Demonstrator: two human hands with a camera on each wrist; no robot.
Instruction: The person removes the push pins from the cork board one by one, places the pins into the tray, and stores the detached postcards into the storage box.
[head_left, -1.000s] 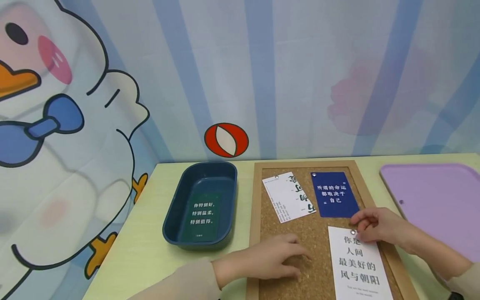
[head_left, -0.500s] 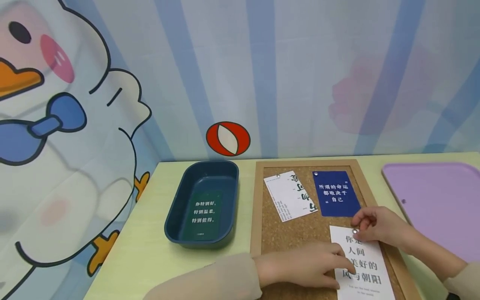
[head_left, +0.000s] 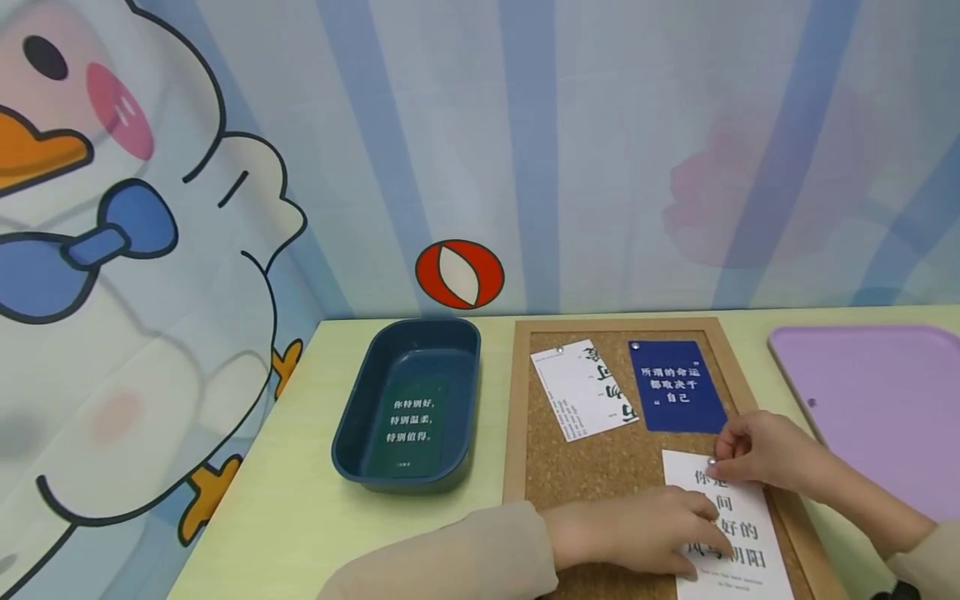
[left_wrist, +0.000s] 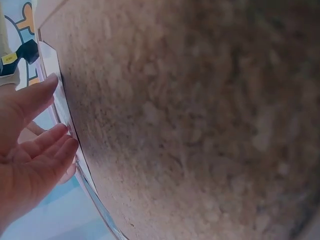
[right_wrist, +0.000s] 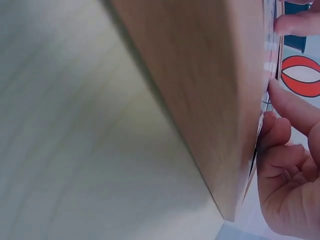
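A white card printed with dark Chinese characters lies at the lower right of a wood-framed cork board. At the card's top edge, my right hand pinches a small silver pushpin between thumb and fingers. My left hand rests its extended fingers on the card's left part, covering some characters. Side-on, the left wrist view shows the left hand's fingertips at the card. In the right wrist view, the right hand is beside the frame, its lower fingers curled.
Higher on the board, a tilted white card and a blue card each have a pin at the top. A dark blue tray on the left holds a green card. A purple tray lies right, with a small pin.
My left hand has moved right from the bare cork onto the white card. My right hand has stayed at the pin by the card's top edge. The view has shifted slightly.
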